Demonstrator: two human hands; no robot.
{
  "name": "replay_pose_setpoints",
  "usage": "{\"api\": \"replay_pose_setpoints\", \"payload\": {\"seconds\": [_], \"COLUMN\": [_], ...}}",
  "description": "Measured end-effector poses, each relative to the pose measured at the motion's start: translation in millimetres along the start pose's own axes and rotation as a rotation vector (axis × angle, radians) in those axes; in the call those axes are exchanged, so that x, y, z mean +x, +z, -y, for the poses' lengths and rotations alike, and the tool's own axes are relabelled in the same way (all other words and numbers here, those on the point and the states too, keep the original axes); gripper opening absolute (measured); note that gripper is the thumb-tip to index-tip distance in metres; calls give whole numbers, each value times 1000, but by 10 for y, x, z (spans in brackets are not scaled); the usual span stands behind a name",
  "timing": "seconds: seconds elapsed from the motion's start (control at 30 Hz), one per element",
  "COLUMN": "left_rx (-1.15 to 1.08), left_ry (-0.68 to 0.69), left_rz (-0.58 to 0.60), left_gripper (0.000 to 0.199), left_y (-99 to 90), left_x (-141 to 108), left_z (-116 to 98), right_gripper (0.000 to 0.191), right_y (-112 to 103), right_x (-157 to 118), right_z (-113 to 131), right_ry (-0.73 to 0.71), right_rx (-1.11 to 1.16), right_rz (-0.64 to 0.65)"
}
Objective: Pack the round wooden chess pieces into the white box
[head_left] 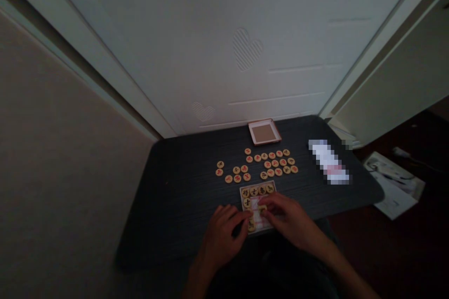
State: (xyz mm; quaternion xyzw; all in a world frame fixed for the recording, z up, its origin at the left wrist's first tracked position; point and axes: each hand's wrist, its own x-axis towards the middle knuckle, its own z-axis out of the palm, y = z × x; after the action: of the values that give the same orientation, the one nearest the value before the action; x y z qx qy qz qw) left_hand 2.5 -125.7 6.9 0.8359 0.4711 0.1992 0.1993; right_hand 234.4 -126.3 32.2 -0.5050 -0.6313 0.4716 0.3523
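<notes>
Close to the table's front edge is a shallow box (265, 230) with a pink-and-white lining. Round xiangqi pieces (254, 191) with dark characters line its far side, and more run down its left side. My right hand (286, 217) pinches a xiangqi piece (262, 208) between thumb and fingers over the box's middle. At the left side my left hand (224, 231) is closed, its thumb and index fingertips at another xiangqi piece (250, 214), mostly covered by them. My hands hide part of the box's right and lower left.
Several loose xiangqi pieces (275, 163), many with red characters, lie beyond the box on the dark table (175, 187). The box lid (264, 132) lies upturned near the white panel (210, 56). A blurred white item (328, 161) is at right. Papers (396, 191) lie beyond the table's right edge.
</notes>
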Motion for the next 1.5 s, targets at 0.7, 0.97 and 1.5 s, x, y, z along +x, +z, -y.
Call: {"api": "replay_pose_setpoints", "payload": {"seconds": [0.7,0.97,1.5], "left_rx": [-27,-12,-25], "left_ry": [12,20,19], "left_rz": [18,33,31], "left_gripper": [41,41,40], "left_y": [20,-9,3], "left_x": [-44,-15,-22], "left_z": [35,31,39], "right_gripper": [12,12,24], "right_y": [82,97,49], "right_x": [124,120,112], "right_z": [114,88,109], "right_ry": [101,58,10], "right_rx": [-342,-349,-321], "right_rz": [176,134,248]}}
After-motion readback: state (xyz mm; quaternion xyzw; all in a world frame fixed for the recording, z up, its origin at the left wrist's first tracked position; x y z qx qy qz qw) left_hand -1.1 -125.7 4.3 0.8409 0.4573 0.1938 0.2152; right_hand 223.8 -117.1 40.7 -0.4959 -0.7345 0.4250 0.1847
